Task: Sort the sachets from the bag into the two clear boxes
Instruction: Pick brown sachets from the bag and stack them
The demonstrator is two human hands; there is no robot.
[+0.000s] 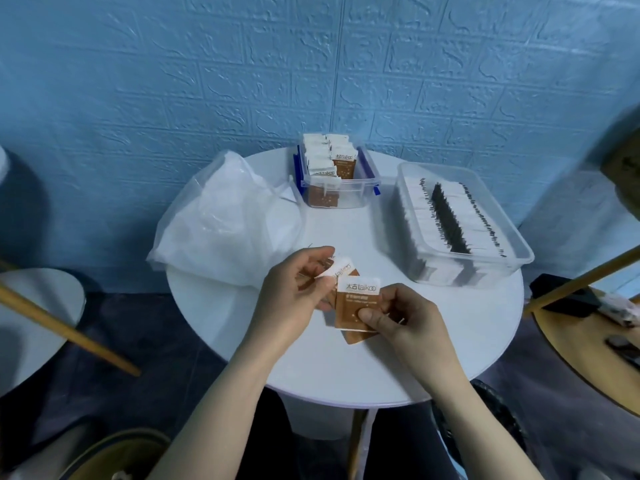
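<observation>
At the bench's (450,341) six o'clock edge, both hands pinch brown sachets (356,303): left hand (294,292) fingers curled on several, right hand (405,317) thumb on the front one.

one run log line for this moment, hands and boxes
left hand: holds brown sachets | right hand: pinches front brown sachet | small box: brown sachets | long box: white sachets | bag: on table
</observation>
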